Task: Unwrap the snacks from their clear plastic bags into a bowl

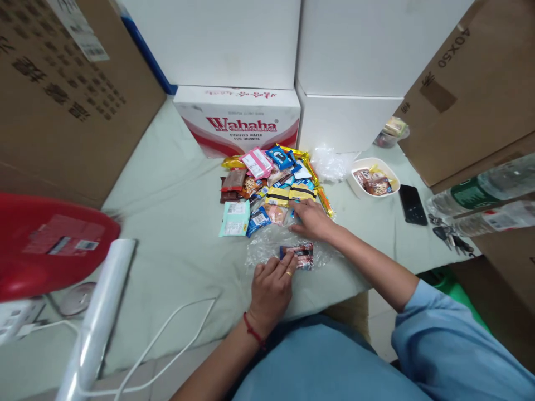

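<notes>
Desk [179, 267] gave free passage between roll [102, 312] and snacks [277, 196]; carton [240, 127] blocked the far side, bowl [358, 190] and phone [413, 205] the right.

Hands: two, left hand [272, 287] and right hand [313, 218]. At left hand's fingertips: one dark packet [306, 256], on one spread of clear plastic [263, 248]. Beyond both hands: snack packets [236, 218], well over ten, overlapping, exact count not possible; one Wahaha carton [242, 125] behind. Right of right hand: one white bowl [363, 192], one phone [413, 205], two bottles [472, 195]. Left of left hand: one film roll [104, 306], one red package [54, 245].
</notes>
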The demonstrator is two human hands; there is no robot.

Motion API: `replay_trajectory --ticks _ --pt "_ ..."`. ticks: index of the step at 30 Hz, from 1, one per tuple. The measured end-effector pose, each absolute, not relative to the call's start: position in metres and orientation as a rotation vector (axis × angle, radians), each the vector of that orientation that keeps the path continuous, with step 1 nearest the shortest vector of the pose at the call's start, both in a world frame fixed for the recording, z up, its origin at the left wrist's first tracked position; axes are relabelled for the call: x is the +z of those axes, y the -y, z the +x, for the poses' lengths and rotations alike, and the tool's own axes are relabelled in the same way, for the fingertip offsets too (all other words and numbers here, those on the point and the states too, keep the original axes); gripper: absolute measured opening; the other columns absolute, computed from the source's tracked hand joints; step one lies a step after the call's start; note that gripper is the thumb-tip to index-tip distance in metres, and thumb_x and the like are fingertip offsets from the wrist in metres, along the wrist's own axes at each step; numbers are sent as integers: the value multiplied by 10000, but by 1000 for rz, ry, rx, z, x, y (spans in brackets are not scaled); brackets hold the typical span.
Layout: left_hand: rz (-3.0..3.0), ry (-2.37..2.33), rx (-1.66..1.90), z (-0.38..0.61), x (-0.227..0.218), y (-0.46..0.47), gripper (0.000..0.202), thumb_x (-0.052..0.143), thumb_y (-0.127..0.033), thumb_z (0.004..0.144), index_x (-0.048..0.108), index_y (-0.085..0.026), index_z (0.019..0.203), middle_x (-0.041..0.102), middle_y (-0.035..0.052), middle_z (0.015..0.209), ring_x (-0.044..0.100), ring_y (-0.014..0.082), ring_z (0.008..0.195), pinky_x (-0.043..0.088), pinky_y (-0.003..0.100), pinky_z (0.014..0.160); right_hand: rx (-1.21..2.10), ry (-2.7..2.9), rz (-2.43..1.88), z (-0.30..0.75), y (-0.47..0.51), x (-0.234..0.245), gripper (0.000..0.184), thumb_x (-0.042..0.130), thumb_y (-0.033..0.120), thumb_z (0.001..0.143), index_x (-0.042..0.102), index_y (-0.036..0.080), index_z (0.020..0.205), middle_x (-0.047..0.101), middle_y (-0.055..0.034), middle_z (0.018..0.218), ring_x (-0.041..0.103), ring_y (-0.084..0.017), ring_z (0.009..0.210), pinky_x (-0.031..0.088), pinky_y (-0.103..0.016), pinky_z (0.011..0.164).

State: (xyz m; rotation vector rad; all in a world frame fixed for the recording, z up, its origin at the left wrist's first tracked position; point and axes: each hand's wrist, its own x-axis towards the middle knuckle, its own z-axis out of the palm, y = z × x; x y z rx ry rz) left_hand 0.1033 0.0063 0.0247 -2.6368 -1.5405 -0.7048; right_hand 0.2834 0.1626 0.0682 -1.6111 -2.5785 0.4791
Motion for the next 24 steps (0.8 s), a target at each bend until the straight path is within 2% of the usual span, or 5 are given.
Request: replay_trajectory --ticks 7,11,14,19,24 --pt "-2615 1553 -733 105 25 -3 418 460 -117 988 696 -252 1307 718 66 1345 643 216 901 377 407 747 654 2771 -1325 282 -141 95 251 603 170 932 757 184 1130 699 -85 960 610 -228 946 432 -301 844" --pt "-2602 1566 -794 105 21 -5 334 479 -111 977 760 -228 1115 798 84 1101 657 225 878 403 399 758 661 2901 -1209 291 -83 109 298 537 282 1020 690 285 1276 644 -62 1047 567 -179 784 354 -265 647" --pt "-2693 1551 -907 99 17 -11 318 478 -88 955 765 -208 1018 791 84 934 671 218 855 442 380 748 580 2898 -1278 297 -49 96 463 494 237 1046 508 367 1490 616 -61 1118 570 -192 840 340 -264 642" --pt "-2946 1454 -1452 68 14 -13 390 455 -88 938 751 -246 1137 785 65 1121 717 182 1024 543 330 872 544 2736 -1330 298 -30 58 446 437 239 1082 504 398 1494 602 -58 1100 557 -212 958 410 -276 753" --pt "-1957 2524 -1764 42 15 -15 361 393 -357 1039 703 -229 1174 743 75 1162 666 225 1122 519 410 1019 482 2691 -1281 288 -25 45 429 471 237 1071 563 373 1467 614 -75 1145 549 -226 990 437 -310 822"
